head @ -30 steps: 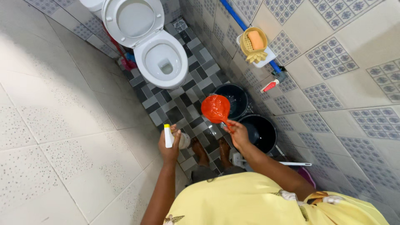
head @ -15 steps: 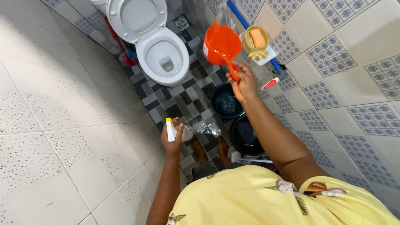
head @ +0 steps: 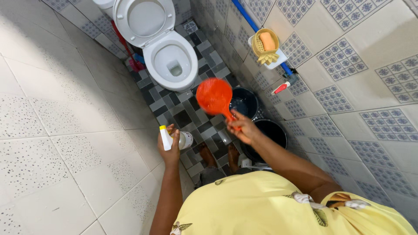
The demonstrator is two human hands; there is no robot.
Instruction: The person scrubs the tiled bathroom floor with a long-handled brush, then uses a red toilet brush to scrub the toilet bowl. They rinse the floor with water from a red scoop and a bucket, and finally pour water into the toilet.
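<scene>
My right hand point(head: 242, 127) grips the handle of an orange plastic water scoop point(head: 214, 95), held low over the patterned floor beside two dark buckets. Its round bowl faces the camera, between the toilet and the nearer bucket. My left hand point(head: 169, 145) holds a white spray bottle point(head: 177, 139) with a yellow-tipped nozzle, tilted on its side at waist height. A white toilet point(head: 167, 54) with its seat and lid up stands ahead of me.
Two dark buckets point(head: 244, 102) point(head: 270, 135) stand by the right wall under a blue pipe and tap point(head: 285, 87). A yellow soap dish point(head: 266, 45) hangs on the tiled wall. A red toilet brush point(head: 134, 65) leans left of the toilet. My bare feet point(head: 222, 156) stand on grey checkered tiles.
My right hand has come down from near the soap dish, bringing the orange scoop back low beside the buckets. The left hand with the bottle shifted slightly left.
</scene>
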